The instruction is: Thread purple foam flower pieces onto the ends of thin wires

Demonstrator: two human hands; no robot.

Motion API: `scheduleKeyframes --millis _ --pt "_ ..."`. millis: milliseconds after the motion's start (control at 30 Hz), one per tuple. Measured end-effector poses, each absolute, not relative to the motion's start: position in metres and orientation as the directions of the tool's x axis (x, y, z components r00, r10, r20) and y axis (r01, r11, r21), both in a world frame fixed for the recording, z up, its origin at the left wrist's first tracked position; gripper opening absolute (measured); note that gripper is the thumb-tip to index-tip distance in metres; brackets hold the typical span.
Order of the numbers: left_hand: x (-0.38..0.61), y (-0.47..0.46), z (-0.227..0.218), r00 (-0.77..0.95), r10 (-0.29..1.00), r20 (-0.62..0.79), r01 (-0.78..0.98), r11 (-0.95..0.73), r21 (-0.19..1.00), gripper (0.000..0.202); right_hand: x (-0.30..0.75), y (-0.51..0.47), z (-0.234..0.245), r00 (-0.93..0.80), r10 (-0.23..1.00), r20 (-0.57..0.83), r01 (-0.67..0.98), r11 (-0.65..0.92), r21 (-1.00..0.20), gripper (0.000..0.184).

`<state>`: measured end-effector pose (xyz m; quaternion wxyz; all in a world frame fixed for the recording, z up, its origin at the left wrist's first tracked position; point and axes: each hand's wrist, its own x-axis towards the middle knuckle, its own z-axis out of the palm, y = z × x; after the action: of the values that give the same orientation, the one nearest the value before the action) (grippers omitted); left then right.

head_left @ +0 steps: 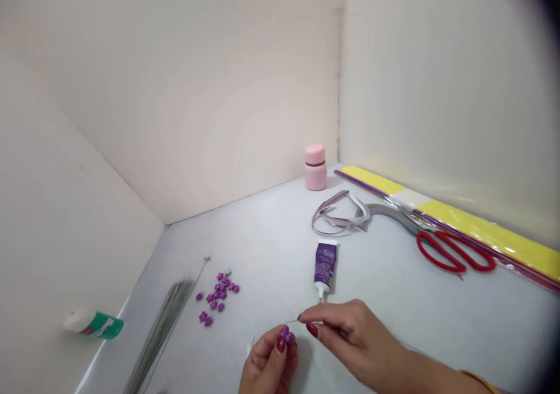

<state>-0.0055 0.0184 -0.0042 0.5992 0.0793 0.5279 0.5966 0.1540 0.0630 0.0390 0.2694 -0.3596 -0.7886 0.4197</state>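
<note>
My left hand (pixel 269 365) pinches a small purple paper flower (pixel 286 336) between thumb and fingers at the bottom centre. My right hand (pixel 350 338) is pinched on a thin wire (pixel 292 322), whose tip points left just above the flower. A purple glue tube (pixel 325 266) lies on the white table (pixel 271 242) just beyond my right hand, nozzle toward me. Several loose purple flowers (pixel 217 296) lie scattered to the left. A bundle of thin grey wires (pixel 160 330) lies left of them.
Red-handled scissors (pixel 450 248) lie at the right beside grey paper strips (pixel 336 216). Yellow sheets in a clear sleeve (pixel 481 231) run along the right wall. A pink jar (pixel 315 168) stands in the back corner. A green-and-white bottle (pixel 94 324) lies at the left.
</note>
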Motion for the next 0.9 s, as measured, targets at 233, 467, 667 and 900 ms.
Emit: scheduleKeyframes --millis 233,467,667,900 --pt "-0.009 0.017 -0.001 -0.157 0.794 -0.588 -0.695 0.334 0.637 0.025 0.159 0.057 0.041 -0.710 0.677 0.194 0.398 0.613 -0.682 0.027" --pt "-0.003 0.017 0.009 -0.208 0.781 -0.589 -0.691 0.309 0.653 0.030 0.160 0.060 0.032 -0.710 0.641 0.293 0.471 0.740 -0.480 0.028" --pt "-0.001 0.017 0.012 -0.256 0.804 -0.536 -0.635 0.278 0.720 0.028 0.161 0.059 0.032 -0.736 0.613 0.285 0.488 0.774 -0.403 0.028" --pt "0.000 0.012 0.016 -0.441 0.846 -0.301 -0.384 0.125 0.915 0.023 0.159 0.058 0.034 -0.723 0.627 0.290 0.459 0.749 -0.477 0.024"
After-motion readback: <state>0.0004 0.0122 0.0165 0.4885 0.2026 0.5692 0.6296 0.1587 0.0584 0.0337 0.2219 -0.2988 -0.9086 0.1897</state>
